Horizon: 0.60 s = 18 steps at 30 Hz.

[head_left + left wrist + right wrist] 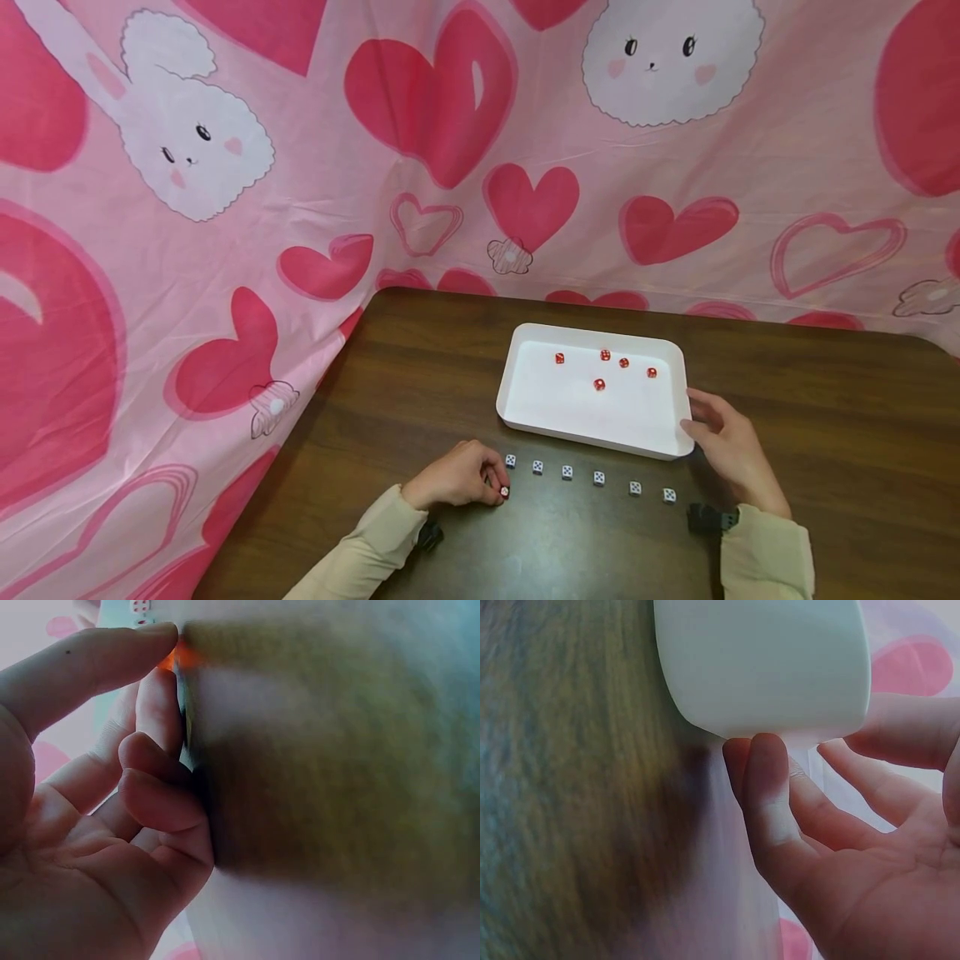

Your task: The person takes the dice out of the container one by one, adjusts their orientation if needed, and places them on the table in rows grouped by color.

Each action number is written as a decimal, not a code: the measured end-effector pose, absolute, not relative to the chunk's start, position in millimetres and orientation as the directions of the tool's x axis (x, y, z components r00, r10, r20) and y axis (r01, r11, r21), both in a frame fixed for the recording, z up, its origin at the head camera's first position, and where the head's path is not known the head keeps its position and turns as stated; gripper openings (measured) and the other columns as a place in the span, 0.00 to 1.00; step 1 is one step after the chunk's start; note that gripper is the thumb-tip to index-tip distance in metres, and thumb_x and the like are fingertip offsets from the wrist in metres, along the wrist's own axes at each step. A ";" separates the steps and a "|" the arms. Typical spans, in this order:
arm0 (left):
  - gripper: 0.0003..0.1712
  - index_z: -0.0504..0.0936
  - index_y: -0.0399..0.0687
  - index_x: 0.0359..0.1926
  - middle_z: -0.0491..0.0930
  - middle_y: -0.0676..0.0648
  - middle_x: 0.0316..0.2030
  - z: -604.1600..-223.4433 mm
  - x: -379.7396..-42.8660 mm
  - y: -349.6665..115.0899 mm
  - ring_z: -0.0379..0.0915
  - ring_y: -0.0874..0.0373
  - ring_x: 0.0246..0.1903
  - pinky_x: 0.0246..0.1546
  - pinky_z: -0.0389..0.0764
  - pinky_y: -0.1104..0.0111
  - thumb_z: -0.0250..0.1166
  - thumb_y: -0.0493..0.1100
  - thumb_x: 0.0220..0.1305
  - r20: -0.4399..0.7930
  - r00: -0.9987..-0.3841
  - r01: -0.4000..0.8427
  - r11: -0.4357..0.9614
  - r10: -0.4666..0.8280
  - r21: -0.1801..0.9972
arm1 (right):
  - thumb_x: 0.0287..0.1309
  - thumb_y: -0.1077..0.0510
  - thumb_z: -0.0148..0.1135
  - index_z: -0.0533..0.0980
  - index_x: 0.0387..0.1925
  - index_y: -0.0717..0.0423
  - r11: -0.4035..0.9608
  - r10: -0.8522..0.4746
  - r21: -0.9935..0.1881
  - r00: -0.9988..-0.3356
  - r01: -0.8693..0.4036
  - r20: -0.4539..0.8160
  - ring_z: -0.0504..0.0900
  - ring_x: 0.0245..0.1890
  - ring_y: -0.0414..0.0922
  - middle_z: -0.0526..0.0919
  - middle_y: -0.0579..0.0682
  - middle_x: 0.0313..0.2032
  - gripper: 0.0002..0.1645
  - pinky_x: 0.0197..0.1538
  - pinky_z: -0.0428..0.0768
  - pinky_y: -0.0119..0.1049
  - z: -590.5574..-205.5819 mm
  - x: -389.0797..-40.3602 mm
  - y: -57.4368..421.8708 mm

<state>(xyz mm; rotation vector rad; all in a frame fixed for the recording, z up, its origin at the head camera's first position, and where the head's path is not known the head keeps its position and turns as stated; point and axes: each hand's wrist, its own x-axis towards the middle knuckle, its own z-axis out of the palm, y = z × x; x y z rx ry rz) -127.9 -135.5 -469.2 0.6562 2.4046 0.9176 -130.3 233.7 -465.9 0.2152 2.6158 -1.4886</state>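
Note:
My left hand (463, 475) pinches a small red die (505, 492) between thumb and finger, low at the table. In the left wrist view the red die (166, 660) glows orange-red between the fingertips, mostly covered by the thumb. Just beyond it begins a row of several white dice (567, 472), running to the right along the near side of a white tray (543, 404). Several red dice (599, 385) lie scattered inside that tray. With my right hand (735, 454) I hold the tray's right end, thumb at the rim and fingers against its outer wall.
The dark wooden table (435, 367) extends around the tray on all sides. A pink cloth (450, 225) printed with hearts and rabbits hangs along the table's back and left edges.

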 end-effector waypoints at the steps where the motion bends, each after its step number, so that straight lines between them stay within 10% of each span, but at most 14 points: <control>1: 0.08 0.80 0.52 0.22 0.76 0.61 0.16 -469.0 -127.9 -135.5 0.69 0.72 0.17 0.18 0.69 0.77 0.69 0.35 0.40 -0.260 -0.770 0.262 0.661 0.582 0.703 | 0.61 0.47 0.50 0.53 0.66 0.58 0.505 0.062 -0.843 -0.982 0.185 -0.179 0.64 0.54 0.63 0.64 0.69 0.58 0.36 0.52 0.68 0.57 -465.9 -130.4 233.6; 18: 0.09 0.80 0.53 0.23 0.76 0.61 0.17 -468.0 -125.8 -136.4 0.69 0.73 0.18 0.19 0.69 0.78 0.69 0.35 0.39 -0.235 -0.777 0.289 0.662 0.584 0.692 | 0.61 0.48 0.50 0.54 0.65 0.58 0.499 0.066 -0.848 -0.983 0.182 -0.172 0.66 0.53 0.62 0.64 0.69 0.58 0.36 0.52 0.69 0.55 -467.5 -130.9 233.9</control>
